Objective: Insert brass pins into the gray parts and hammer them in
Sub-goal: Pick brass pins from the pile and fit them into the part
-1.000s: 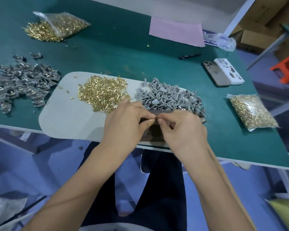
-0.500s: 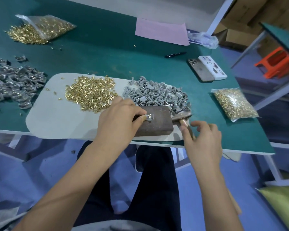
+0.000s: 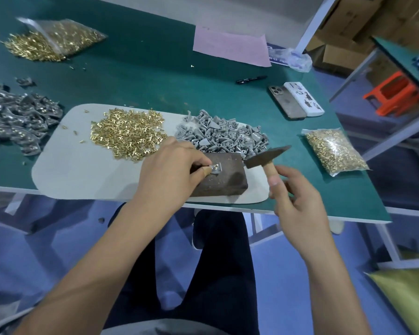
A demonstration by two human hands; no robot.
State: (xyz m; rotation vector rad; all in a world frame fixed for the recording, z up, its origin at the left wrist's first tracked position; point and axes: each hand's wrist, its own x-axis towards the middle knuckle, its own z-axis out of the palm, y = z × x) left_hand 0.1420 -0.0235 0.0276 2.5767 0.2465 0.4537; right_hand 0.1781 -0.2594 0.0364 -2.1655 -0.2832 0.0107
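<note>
At frame centre the left hand pinches a gray part with its pin flat on the block, a firm anvil, while the right hand grips the hammer raised just beside, likely ready to strike.

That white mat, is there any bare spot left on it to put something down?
Yes: the mat's near-left part, between the brass pins and the table edge, is bare apart from a few stray pins. The right side is crowded: gray parts, dark block, left hand, hammer.
</note>
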